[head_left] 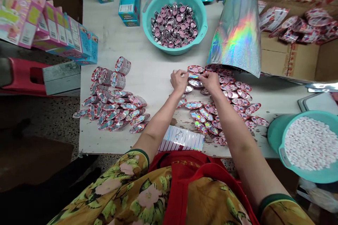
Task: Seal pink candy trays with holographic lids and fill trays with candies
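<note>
My left hand (180, 79) and my right hand (210, 81) are together over the middle of the table, fingers closed at opposite ends of a small shiny foil pouch (193, 76). Around and in front of them stand several red-and-silver printed pouches (193, 105) with their mouths gaping. Many in the right-hand rows (230, 94) show a round pink piece inside. Just in front of my body lies a silver sheet of narrow strips (182, 137). What sits inside the held pouch is too small to tell.
Behind my hands stands a turquoise basin (175, 47) of small pink-and-silver tins. More pouches (121, 105) stand at left, near stacked boxes (71, 38). A holographic sheet (236, 31) and a cardboard box of pouches (277, 51) are at right, above a tub (290, 161) of small white pieces.
</note>
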### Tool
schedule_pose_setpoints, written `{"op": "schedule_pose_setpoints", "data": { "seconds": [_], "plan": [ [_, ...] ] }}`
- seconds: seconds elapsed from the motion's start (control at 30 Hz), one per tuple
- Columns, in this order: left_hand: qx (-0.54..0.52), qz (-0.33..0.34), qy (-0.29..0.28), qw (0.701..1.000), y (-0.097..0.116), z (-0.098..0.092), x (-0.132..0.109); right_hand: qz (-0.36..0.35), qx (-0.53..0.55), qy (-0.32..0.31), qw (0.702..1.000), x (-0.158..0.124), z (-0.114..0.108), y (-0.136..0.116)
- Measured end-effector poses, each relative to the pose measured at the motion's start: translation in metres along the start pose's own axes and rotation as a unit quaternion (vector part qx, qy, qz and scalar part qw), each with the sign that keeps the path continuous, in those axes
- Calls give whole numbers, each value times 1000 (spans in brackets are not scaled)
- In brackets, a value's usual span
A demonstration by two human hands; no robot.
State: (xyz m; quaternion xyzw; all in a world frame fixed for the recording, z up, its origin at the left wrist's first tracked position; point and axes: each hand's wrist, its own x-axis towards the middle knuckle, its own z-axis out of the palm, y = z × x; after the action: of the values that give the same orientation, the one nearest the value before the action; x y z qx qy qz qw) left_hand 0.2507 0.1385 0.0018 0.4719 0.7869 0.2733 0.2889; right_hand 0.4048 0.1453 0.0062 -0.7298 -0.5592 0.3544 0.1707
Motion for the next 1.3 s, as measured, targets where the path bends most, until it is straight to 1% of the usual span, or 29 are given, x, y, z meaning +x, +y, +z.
{"op": "schedule_pose_setpoints", "data": {
  "seconds": [0.07,0.17,0.23,0.3,0.33,0.4,0.47,0.5,0.57,0.63,0.7,0.73,0.77,0.83,0.87,0.9,0.93,0.97,1.03,1.1,1.17,1.2,1.23,1.3],
  "plan": [
    [44,-10,-5,999,5,7,6,20,-49,3,999,6,-2,-8],
    [89,-8,-16,996,2,12,7,50,-108,-3,993,7,-1,-19],
    [99,-4,-7,995,-1,13,7,64,-138,-3,988,8,-1,-22],
    [89,-11,2,996,-4,12,8,78,-163,10,984,11,-1,-21],
    [80,-15,-7,997,-5,12,9,84,-171,17,982,12,-2,-20],
    [67,-19,-57,996,-7,12,14,79,-181,26,980,16,-1,-16],
    [64,-6,-101,993,-11,12,21,47,-185,21,981,18,1,-13],
    [62,5,-105,992,-15,12,26,23,-188,19,982,18,3,-12],
    [52,34,-94,994,-31,7,38,-36,-189,22,981,14,10,-8],
    [47,57,-88,993,-55,-7,49,-102,-170,33,980,0,19,-2],
    [55,69,-88,992,-82,-34,52,-159,-128,24,979,-29,30,4],
    [64,76,-81,992,-94,-51,47,-178,-105,2,978,-51,36,5],
    [74,84,-68,991,-105,-69,38,-188,-86,-38,978,-76,43,5],
    [93,105,-42,989,-122,-106,7,-183,-74,-170,966,-130,62,3],
    [102,113,-46,987,-130,-121,-14,-167,-80,-239,953,-156,73,1],
    [111,118,-72,984,-138,-134,-37,-141,-96,-289,942,-179,86,-2],
    [124,121,-124,977,-146,-143,-60,-109,-125,-312,935,-197,99,-4],
    [142,123,-180,966,-155,-148,-82,-80,-155,-323,930,-210,112,-7],
    [196,132,-264,935,-171,-152,-118,-35,-193,-328,924,-221,133,-9],
    [245,144,-307,908,-182,-148,-139,-29,-179,-350,919,-218,145,-6],
    [277,166,-329,887,-186,-144,-148,-52,-130,-377,916,-210,148,1],
    [290,181,-336,878,-186,-143,-149,-66,-105,-379,917,-206,148,4],
    [301,199,-340,868,-185,-142,-149,-77,-84,-370,922,-203,147,7],
    [317,231,-342,854,-182,-143,-151,-75,-58,-343,934,-199,144,13]
  ]
}}
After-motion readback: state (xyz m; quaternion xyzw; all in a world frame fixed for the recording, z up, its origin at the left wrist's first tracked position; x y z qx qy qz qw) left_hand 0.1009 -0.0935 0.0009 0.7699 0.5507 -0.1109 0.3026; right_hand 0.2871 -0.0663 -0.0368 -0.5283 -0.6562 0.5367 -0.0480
